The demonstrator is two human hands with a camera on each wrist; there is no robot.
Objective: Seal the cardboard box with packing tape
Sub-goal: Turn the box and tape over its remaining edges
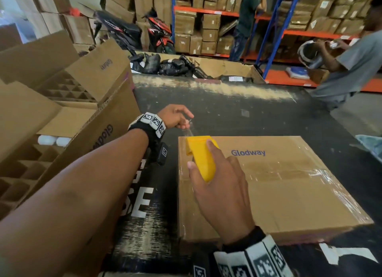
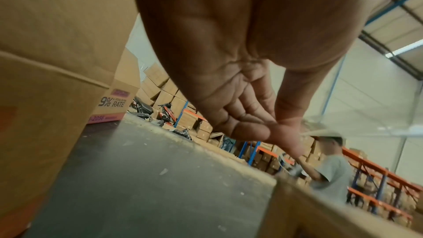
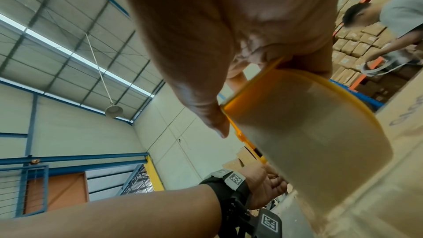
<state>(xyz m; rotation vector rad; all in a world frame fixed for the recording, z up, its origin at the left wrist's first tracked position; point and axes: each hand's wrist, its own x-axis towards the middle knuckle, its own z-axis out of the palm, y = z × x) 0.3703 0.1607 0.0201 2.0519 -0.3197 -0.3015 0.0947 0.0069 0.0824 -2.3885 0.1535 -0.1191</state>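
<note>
From the head view, the box (image 1: 275, 185) lies closed on the dark desk (image 1: 217, 111), clear tape already across its top. The right hand (image 1: 221, 194) grips a yellow dispenser (image 1: 201, 157) at the box's far-left corner, fingers (image 1: 210, 150) curled over it. Just beyond that corner the left hand (image 1: 175, 116) pinches the free end of the tape (image 1: 189, 132), which stretches from the dispenser to its fingertips. An open carton (image 1: 68, 111) with cardboard dividers stands to the left; a person in a grey shirt (image 1: 351, 69) is at the right.

The left wrist view shows the left hand (image 2: 251, 111) from below, thumb and fingers (image 2: 249, 128) pressed together; the tape itself is too faint to make out here. The desk (image 2: 148, 178) lies beneath.

The right wrist view shows the right hand (image 3: 217, 61) wrapped around the dispenser (image 3: 233, 115), thumb on its edge, with the tape roll (image 3: 309, 133) touching the box (image 3: 400, 151). The left hand (image 3: 265, 187) is lower, beside the roll.
</note>
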